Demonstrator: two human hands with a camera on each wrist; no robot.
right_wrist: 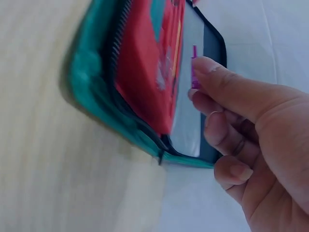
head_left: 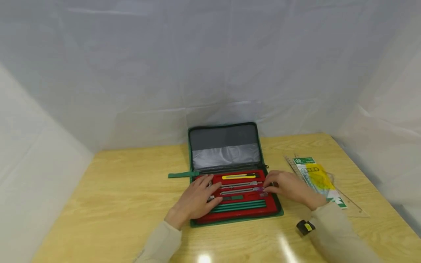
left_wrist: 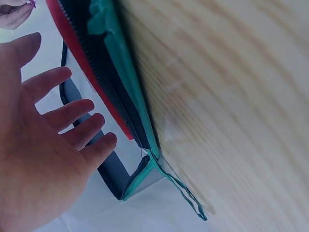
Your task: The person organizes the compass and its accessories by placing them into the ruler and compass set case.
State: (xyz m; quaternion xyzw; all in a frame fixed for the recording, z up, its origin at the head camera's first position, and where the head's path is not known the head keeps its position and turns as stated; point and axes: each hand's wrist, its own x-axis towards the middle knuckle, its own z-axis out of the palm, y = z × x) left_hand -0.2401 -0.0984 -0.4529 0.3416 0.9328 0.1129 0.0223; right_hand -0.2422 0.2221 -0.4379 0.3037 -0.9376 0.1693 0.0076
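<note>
A zip-up drawing-instrument case (head_left: 223, 137) lies unfolded on the table, its red tray (head_left: 271, 204) toward me. My right hand (head_left: 291, 186) is above the tray's right side, pinching a small purple piece (right_wrist: 195, 79) between thumb and forefinger; its exact kind cannot be told. The left hand (head_left: 194, 199) is over the tray's left part with fingers extended, and the left wrist view shows nothing in its grasp. In the tray sit a yellow utility knife (head_left: 239, 176), metal compass-like instruments (head_left: 241, 191) and green pencils (head_left: 238, 206). Small items under the left hand are partly hidden.
Clear rulers and set squares (head_left: 353, 206) with a green-and-yellow packet (head_left: 317, 179) lie right of the case. A green strap (head_left: 179, 175) sticks out at its left. White sheeting (head_left: 210, 65) rises behind the wooden table (head_left: 125, 190).
</note>
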